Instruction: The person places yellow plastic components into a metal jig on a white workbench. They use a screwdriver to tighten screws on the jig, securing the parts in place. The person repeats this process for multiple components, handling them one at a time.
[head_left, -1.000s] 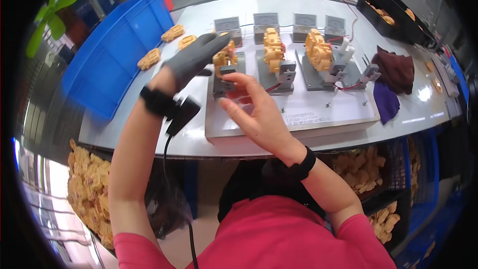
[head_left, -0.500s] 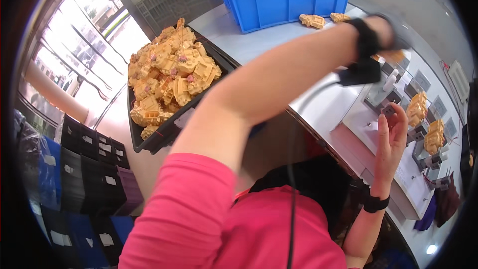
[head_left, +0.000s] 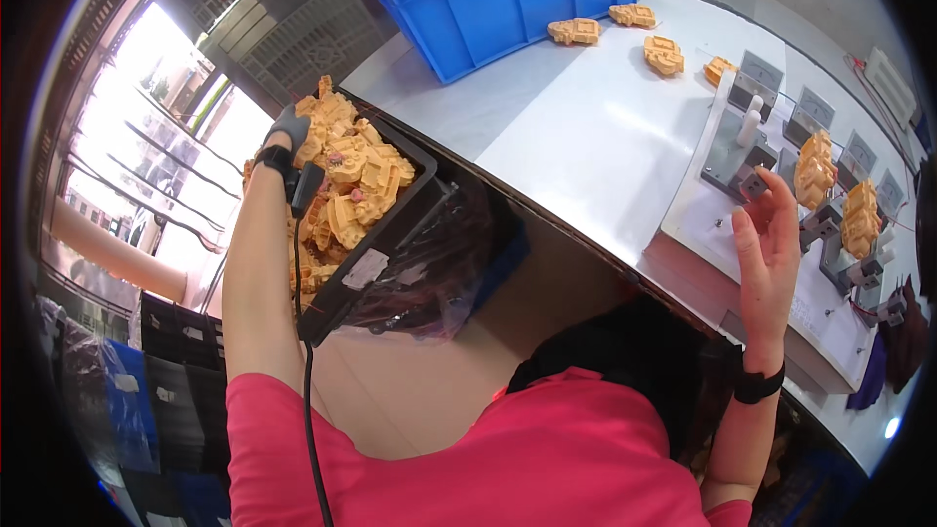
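Note:
My left hand (head_left: 287, 125), in a grey glove, rests on the far left side of a heap of yellow-orange moulded plastic parts (head_left: 366, 171) in a black bin (head_left: 425, 176). Its fingertips are hidden against the parts, so its grip is unclear. My right hand (head_left: 769, 259) is bare and raised, thumb and fingers apart. Its fingertips are close to a small grey block (head_left: 750, 182) on a white test fixture (head_left: 703, 220). Beyond that hand, a moulded part (head_left: 814, 171) and another moulded part (head_left: 859, 218) sit on the fixture.
A blue crate (head_left: 517, 10) stands at the back of the white bench (head_left: 556, 137). Several loose moulded parts (head_left: 664, 56) lie between crate and fixture. Dial meters (head_left: 760, 73) line the fixture's far side. A black cable (head_left: 307, 410) hangs along my left arm. Dark crates (head_left: 185, 400) stand lower left.
My left hand has swung from above the fixture at the right across to the bin at the left. My right hand remains beside the grey block. The view has shifted somewhat.

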Tool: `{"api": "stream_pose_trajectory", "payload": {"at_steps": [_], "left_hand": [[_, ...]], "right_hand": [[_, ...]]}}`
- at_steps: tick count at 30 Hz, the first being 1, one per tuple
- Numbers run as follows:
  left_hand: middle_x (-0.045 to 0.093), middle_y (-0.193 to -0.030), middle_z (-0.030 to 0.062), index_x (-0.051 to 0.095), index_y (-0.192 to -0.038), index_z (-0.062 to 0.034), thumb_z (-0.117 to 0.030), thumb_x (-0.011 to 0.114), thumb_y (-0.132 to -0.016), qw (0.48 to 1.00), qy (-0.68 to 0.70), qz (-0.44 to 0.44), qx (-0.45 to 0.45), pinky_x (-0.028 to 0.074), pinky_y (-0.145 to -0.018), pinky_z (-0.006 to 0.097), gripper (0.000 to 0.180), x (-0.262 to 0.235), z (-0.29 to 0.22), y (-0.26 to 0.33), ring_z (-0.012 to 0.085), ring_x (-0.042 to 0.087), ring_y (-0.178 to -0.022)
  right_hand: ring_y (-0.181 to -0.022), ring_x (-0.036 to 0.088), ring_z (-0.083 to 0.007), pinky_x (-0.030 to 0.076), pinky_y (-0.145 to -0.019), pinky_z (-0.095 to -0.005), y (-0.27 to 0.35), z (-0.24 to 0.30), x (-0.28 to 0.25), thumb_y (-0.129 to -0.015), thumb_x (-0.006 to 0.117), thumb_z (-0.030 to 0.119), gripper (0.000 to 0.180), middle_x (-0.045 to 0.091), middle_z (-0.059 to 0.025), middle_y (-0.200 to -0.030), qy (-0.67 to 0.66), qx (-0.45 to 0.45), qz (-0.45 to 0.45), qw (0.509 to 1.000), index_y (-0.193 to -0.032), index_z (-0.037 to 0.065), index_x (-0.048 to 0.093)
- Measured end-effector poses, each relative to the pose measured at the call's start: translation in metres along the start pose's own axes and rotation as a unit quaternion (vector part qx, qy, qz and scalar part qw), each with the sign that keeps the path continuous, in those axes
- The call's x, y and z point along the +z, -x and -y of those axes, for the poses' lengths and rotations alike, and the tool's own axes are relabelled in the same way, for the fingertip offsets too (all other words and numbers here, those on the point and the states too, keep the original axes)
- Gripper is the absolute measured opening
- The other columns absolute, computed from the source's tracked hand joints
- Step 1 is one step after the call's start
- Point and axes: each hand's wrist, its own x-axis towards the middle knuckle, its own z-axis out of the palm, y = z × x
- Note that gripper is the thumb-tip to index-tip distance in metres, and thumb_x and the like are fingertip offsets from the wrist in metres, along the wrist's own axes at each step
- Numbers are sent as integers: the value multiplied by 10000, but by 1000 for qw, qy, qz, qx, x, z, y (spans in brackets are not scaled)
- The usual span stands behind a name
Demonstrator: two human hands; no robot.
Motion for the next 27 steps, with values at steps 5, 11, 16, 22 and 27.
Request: {"api": "stream_pose_trajectory", "payload": {"at_steps": [5, 11, 16, 22, 27], "left_hand": [[252, -1615, 130, 403, -1513, -335, -384, 546, -871, 987, -142, -59, -54, 311, -1141, 603, 660, 12, -46, 27, 402, 324, -1451], [450, -1504, 152, 560, -1404, -148, -266, 597, -956, 889, 189, -150, 388, 324, -1155, 441, 465, 3, -166, 191, 329, 375, -1427], [440, -1498, 180, 563, -1394, -108, -164, 659, -913, 811, 266, -29, 520, 304, -1168, 444, 494, 31, -297, 359, 337, 372, -1423], [454, -1473, 196, 554, -1392, -97, -212, 682, -909, 795, 308, 45, 521, 329, -1147, 474, 513, 78, -313, 378, 388, 365, -1412], [480, -1448, 203, 548, -1393, -74, -205, 649, -937, 797, 324, 96, 500, 365, -1128, 445, 485, 94, -312, 373, 367, 434, -1368]], "right_hand": [[-998, 529, -132, 470, -907, -301, 0, 0, -5, -922, 634, 26, 545, 535, -57, -1128, 0, 15, -17, 1000, -1440, 62, 467], [-1115, 586, -220, 472, -922, -349, 24, 31, -16, -860, 740, 131, 589, 589, -101, -1282, 197, -35, 29, 979, -1397, 68, 507], [-980, 613, -251, 485, -877, -338, 49, 38, -88, -888, 710, 109, 336, 637, -117, -1108, 361, -23, -66, 930, -1203, 21, 634], [-861, 599, -260, 454, -806, -367, 49, 28, -85, -882, 713, 126, 191, 639, -88, -932, 415, -14, -30, 909, -1053, 45, 686], [-809, 581, -257, 427, -786, -365, 37, 12, -81, -861, 727, 118, 104, 627, -59, -860, 410, -14, -23, 912, -945, 67, 693]]}}
